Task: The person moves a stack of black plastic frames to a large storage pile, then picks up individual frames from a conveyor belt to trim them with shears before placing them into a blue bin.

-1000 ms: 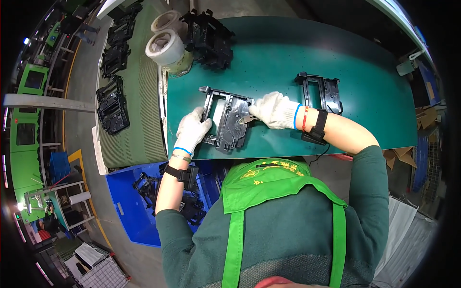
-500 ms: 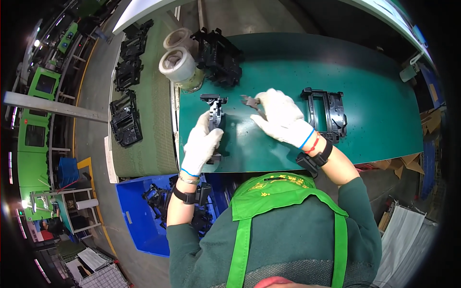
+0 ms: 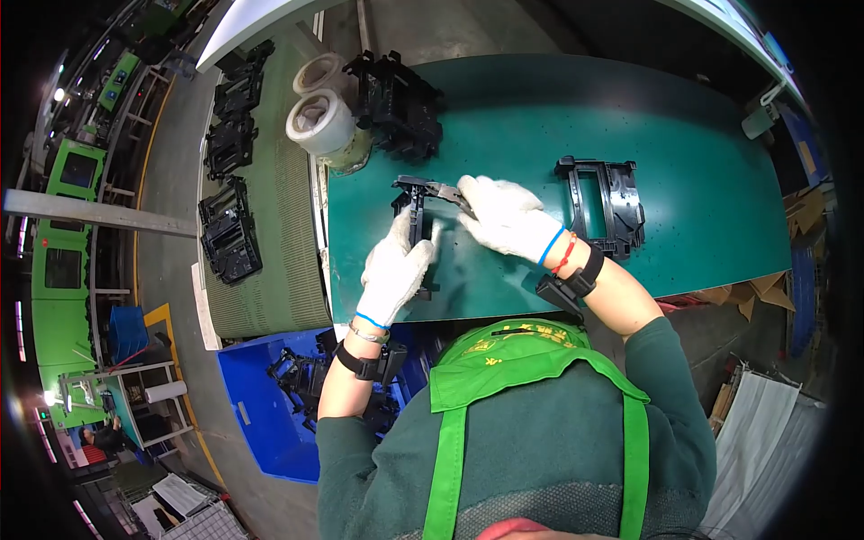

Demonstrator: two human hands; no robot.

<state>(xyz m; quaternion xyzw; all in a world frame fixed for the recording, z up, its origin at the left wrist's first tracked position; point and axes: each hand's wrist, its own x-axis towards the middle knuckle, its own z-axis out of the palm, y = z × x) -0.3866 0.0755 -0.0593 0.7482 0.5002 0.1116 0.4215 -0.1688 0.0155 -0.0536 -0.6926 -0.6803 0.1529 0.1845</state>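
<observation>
My left hand (image 3: pixel 392 274), in a white glove with a blue cuff edge, is closed round a black moulded plastic frame (image 3: pixel 412 195). The frame stands nearly edge-on to the view, and its lower part is partly covered by the fingers. In my gloved right hand (image 3: pixel 506 216) is a pair of grey nippers (image 3: pixel 445 191), gripped by the handles. Their jaws reach the upper end of the frame and seem to touch it. Whether the jaws are closed on the plastic is too small to tell. To the right, another black plastic frame (image 3: pixel 605 205) lies on the green table (image 3: pixel 702 234).
Black frames are stacked (image 3: pixel 396 108) at the table's far left, beside two rolls of clear film (image 3: pixel 321 123). Several more frames (image 3: pixel 229 229) lie on the green conveyor (image 3: pixel 279 261) at left. Below it stands a blue bin (image 3: pixel 243 405) of black parts. A person (image 3: pixel 108 436) is far off at left.
My right hand has moved left, bringing the nippers from beside the frame to its upper end. My left hand has shifted slightly right and turned the frame.
</observation>
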